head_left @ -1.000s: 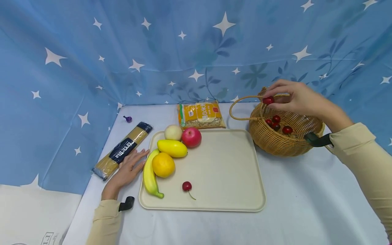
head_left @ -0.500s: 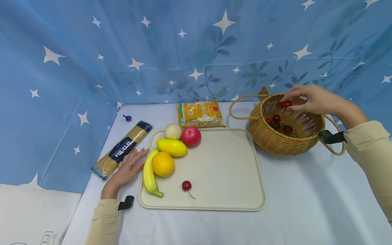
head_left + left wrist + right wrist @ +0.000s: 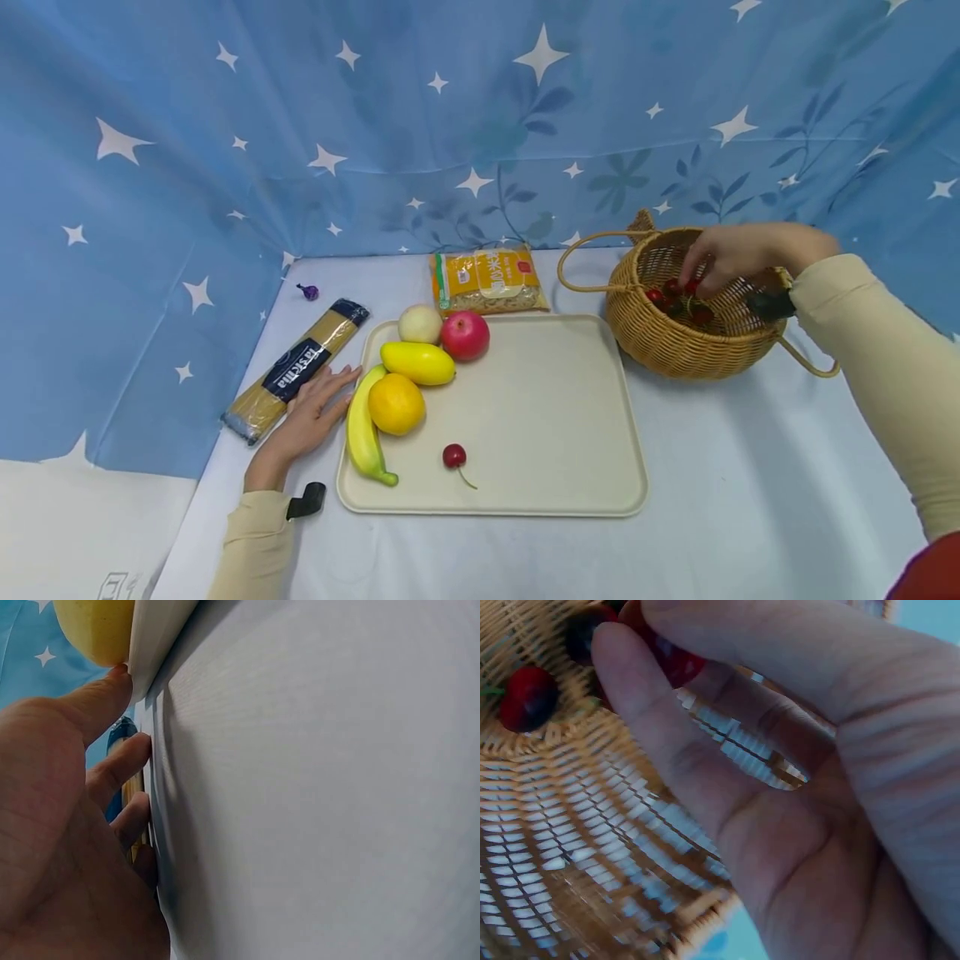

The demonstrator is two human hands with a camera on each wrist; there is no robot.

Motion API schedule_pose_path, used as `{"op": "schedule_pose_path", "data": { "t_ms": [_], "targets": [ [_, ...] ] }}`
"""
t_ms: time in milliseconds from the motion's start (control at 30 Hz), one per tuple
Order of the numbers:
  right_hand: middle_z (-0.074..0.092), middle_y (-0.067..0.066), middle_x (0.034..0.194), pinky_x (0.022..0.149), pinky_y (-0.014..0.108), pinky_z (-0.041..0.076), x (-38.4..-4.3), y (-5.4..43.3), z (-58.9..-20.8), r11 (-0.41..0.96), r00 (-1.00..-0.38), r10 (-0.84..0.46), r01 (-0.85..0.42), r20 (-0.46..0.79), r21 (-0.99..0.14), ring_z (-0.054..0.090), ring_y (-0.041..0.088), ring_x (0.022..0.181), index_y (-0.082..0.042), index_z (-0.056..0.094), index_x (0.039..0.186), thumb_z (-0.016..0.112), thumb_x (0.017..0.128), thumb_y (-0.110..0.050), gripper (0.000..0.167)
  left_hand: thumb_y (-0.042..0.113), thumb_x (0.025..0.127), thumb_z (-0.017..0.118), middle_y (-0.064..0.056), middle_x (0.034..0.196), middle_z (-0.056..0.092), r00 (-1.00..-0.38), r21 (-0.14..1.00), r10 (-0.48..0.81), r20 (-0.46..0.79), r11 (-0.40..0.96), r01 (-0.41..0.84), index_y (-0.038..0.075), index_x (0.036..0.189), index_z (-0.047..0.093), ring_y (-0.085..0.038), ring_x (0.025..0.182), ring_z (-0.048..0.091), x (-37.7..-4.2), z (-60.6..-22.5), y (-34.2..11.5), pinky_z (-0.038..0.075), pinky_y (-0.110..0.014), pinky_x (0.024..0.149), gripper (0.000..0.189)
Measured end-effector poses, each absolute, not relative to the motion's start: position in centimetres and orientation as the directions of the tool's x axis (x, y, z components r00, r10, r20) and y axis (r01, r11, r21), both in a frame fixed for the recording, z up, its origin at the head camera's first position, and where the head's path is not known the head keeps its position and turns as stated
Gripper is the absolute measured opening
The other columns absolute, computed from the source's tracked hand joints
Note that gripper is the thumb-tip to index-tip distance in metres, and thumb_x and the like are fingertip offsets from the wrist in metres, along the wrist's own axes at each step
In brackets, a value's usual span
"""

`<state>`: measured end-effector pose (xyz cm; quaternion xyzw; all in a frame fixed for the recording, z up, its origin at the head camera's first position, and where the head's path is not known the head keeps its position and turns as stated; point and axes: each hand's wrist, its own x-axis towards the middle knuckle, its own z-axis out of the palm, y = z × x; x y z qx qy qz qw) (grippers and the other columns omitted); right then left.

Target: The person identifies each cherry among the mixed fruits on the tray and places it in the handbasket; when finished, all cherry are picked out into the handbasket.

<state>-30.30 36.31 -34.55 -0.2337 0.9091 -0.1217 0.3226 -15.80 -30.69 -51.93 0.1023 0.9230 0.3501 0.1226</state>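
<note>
Inside the wicker basket, my right hand pinches a red cherry between thumb and fingers. Several other cherries lie at the bottom of the basket, partly covered by the hand in the head view. At the left, my left hand rests by the edge of the beige tray, fingers extended, near a banana. That tray also bears an orange, a yellow mango-like fruit, a pinkish-red round fruit, a pale round fruit and a single stemmed cherry.
A pack of spaghetti lies left of the tray, partly behind my left hand. Beyond the tray is a yellow bag of grain-like food. A small purple-wrapped candy sits at the far left. Blue curtain closes off the back.
My right hand has carried the cherry from above the basket's left rim rightward, then down into the basket among the other cherries. My left hand stays put.
</note>
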Motion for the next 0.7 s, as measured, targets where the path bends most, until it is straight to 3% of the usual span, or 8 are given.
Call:
{"op": "schedule_pose_path", "data": {
  "t_ms": [167,300,400,533,700],
  "targets": [
    [0.073,0.022,0.131,0.083,0.036,0.06,-31.9,35.5,-36.2,0.866,-0.634,-0.499,-0.354,-0.59,-0.352,0.067,0.027,0.112,0.001,0.076,0.126,0.076,0.091,-0.007,0.037,0.033,0.115,0.05,-0.021,0.176,0.029,-0.949,0.679,0.273,-0.16,0.728,0.095,0.022,0.165,0.044,-0.049,0.167,0.001,-15.8,-51.9,-31.0,-0.002,-0.08,0.122,0.051],
    [0.079,0.019,0.12,0.086,0.047,0.065,-32.9,35.2,-37.5,0.856,-0.633,-0.514,-0.425,-0.579,-0.294,0.074,0.032,0.11,-0.002,0.08,0.119,0.078,0.092,-0.009,0.029,0.033,0.115,0.05,-0.021,0.176,0.029,-0.949,0.674,0.266,-0.166,0.734,0.088,0.022,0.165,0.044,-0.049,0.167,0.001,-15.9,-51.9,-31.1,-0.002,-0.08,0.123,0.051],
    [0.08,0.017,0.117,0.087,0.051,0.065,-33.2,35.2,-38.2,0.884,-0.665,-0.462,-0.394,-0.587,-0.25,0.074,0.032,0.108,-0.003,0.08,0.119,0.077,0.092,-0.007,0.028,0.032,0.115,0.05,-0.021,0.176,0.029,-0.951,0.673,0.265,-0.158,0.734,0.093,0.021,0.165,0.044,-0.049,0.167,0.0,-15.9,-51.9,-31.1,-0.002,-0.079,0.123,0.051],
    [0.078,0.011,0.115,0.083,0.047,0.063,-32.8,35.8,-39.1,0.938,-0.709,-0.344,-0.287,-0.615,-0.193,0.069,0.028,0.104,-0.007,0.079,0.119,0.076,0.092,-0.007,0.028,0.033,0.115,0.05,-0.022,0.176,0.029,-0.95,0.687,0.27,-0.158,0.721,0.091,0.021,0.165,0.044,-0.048,0.167,-0.001,-16.0,-51.8,-30.9,-0.003,-0.079,0.122,0.051],
    [0.076,0.013,0.116,0.082,0.046,0.063,-32.2,36.3,-40.3,0.953,-0.741,-0.303,-0.223,-0.599,-0.206,0.067,0.03,0.106,-0.008,0.079,0.117,0.081,0.089,-0.006,0.027,0.032,0.115,0.05,-0.021,0.176,0.029,-0.948,0.682,0.268,-0.169,0.726,0.084,0.021,0.165,0.044,-0.049,0.167,-0.001,-15.8,-51.5,-30.9,-0.003,-0.08,0.123,0.051]
  ]
}}
